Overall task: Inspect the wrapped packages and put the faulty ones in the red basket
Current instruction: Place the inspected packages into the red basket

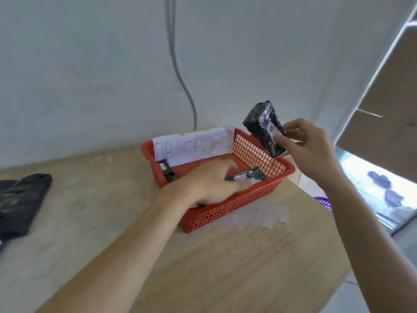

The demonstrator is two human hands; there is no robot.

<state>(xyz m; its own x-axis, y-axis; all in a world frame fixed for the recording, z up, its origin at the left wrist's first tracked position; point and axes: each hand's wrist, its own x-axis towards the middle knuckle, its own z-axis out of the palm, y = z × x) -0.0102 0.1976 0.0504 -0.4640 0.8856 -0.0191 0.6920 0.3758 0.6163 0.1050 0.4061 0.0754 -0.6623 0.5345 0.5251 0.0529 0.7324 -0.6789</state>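
- Above the red basket (pixel 228 211), my right hand (pixel 304 150) pinches a black package (pixel 262 125).
- Inside it, my left hand (pixel 209 180) covers another package (pixel 250 175); grip blurred, cannot tell.
- I should turn mine fully, then lower it flat.

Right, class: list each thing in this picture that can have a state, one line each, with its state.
Red basket: upright on the table, holding packages.
Paper sign: propped against the basket's back wall, reads ABNORMAL.
Right hand: grips a black wrapped package, raised above the basket.
Left hand: inside the basket at a lying package; grip blurred.
Package by the sign: lying in the basket.
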